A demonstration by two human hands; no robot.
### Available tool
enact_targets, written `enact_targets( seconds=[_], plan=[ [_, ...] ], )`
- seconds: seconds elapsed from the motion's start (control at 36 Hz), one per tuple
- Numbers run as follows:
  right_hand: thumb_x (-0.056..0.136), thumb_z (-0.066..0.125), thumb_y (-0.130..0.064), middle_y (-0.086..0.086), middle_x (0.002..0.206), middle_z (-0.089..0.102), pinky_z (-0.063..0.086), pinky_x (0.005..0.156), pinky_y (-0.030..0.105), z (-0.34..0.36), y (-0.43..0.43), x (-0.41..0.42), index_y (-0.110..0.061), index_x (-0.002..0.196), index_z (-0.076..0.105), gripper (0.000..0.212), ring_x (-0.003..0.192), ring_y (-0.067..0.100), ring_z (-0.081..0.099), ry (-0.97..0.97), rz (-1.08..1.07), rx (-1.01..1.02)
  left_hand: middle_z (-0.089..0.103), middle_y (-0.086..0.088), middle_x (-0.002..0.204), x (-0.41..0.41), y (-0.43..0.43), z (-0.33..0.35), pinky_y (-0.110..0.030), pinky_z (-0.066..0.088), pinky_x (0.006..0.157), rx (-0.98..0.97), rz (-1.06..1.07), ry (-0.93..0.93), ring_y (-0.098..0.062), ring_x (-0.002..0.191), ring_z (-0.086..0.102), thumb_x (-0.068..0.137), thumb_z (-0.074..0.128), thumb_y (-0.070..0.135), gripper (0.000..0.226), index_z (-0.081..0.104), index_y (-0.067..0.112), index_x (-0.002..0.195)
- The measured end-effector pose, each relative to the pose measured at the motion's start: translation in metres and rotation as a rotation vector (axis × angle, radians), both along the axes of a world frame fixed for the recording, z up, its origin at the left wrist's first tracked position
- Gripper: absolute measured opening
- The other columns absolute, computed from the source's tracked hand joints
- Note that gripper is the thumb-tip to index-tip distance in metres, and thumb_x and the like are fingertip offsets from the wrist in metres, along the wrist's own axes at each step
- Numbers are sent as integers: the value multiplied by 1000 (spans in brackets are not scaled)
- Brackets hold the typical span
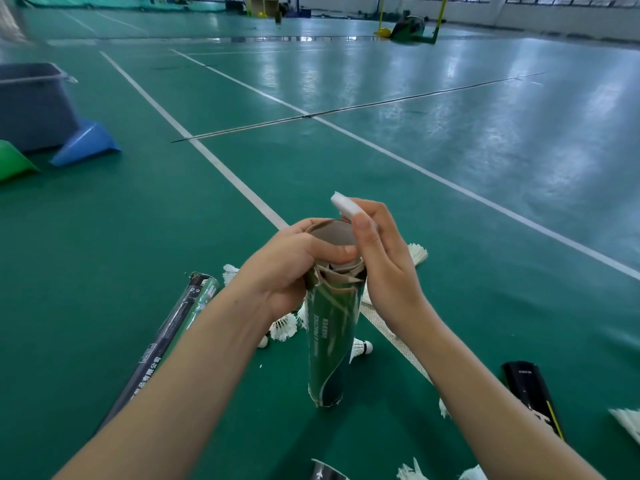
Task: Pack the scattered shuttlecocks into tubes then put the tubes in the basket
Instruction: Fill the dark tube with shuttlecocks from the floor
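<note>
A green cardboard tube (330,344) stands upright on the court floor, its top rim torn. My left hand (291,268) grips the tube near its open top, thumb lying over the rim. My right hand (377,258) holds a white shuttlecock (343,204) just above the far side of the opening, its white end sticking up past my fingers. Loose white shuttlecocks lie on the floor behind the tube (284,327), to its right (419,252) and at the bottom right (627,424). A black-and-green tube (169,337) lies on the floor to the left.
A grey basket (34,105) stands at the far left, with a blue scoop (86,143) and a green scoop (12,164) beside it. A black tube (533,396) lies at the right and another tube's end (325,472) shows at the bottom edge. White court lines cross the green floor.
</note>
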State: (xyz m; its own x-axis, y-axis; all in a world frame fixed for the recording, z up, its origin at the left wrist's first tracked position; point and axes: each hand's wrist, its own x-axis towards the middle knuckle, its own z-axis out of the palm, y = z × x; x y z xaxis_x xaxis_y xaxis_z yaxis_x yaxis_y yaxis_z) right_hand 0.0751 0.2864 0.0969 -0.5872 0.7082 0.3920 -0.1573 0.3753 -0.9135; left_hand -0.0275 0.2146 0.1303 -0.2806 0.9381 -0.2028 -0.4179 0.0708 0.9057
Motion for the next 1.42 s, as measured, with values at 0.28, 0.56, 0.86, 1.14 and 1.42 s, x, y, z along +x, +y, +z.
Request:
enact_targets(
  seconds=[0.28,0.56,0.86,1.14,1.42],
  plan=[
    [92,43,-50,-1,119,60,44,100,45,2,2,0,-41,110,61,27,115,19,56,26,-15,58,66,-15,94,5,-1,-7,-27,52,58,47,122,-31,-24,76,63,79,60,-6,43,54,-2,122],
    [93,51,-28,0,128,54,38,101,21,-1,-4,17,-23,110,63,21,122,10,51,5,-66,420,57,-23,97,13,-9,-7,-38,49,73,94,207,-208,-31,79,59,91,44,37,53,53,-6,121],
    [98,46,-36,8,126,61,40,106,33,-1,8,18,-6,104,71,39,128,23,49,-60,-79,699,57,-17,96,9,-5,-2,-37,52,74,52,175,-177,-29,86,59,88,51,53,65,56,-3,119],
    [101,30,-43,3,129,60,39,106,41,-2,10,9,-9,119,65,52,127,18,49,-183,-105,703,56,-23,105,8,1,-4,-41,48,85,128,158,-118,-29,94,56,96,42,19,40,55,-9,123],
    [92,46,-31,-15,125,55,46,98,42,6,3,8,-32,132,47,41,113,8,54,-174,-22,178,57,-21,100,2,7,-14,-35,52,71,173,176,-157,-30,88,56,87,41,5,35,53,-2,120]
  ],
)
